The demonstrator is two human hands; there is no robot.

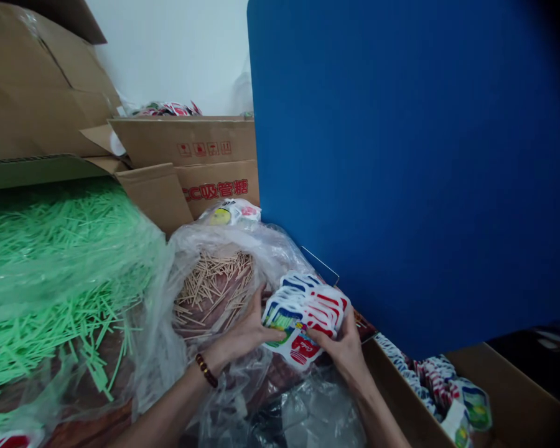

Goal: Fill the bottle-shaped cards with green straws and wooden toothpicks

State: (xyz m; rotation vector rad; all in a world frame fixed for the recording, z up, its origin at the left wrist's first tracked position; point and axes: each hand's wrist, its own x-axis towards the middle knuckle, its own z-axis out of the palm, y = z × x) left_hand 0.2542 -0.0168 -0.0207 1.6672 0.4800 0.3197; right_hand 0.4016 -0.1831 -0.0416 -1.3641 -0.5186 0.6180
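A thick stack of printed candy packets [303, 311], white-edged with red, blue and green prints and the word "Cola", is held between both hands. My left hand [249, 330] grips its left side, thumb across the front; a dark beaded bracelet circles that wrist. Around the right edge, my right hand [343, 348] is closed with its thumb pressed on the front packet. The fingers behind the stack are hidden. Just left of the stack, thin wooden sticks [214, 280] lie in an open clear plastic bag [168, 311].
Many green plastic sticks [51, 267] spill from a bag at left. Cardboard boxes [214, 140] stand behind. A large blue panel [401, 155] blocks the right side. Below it, an open carton [518, 386] holds rows of similar packets [441, 379].
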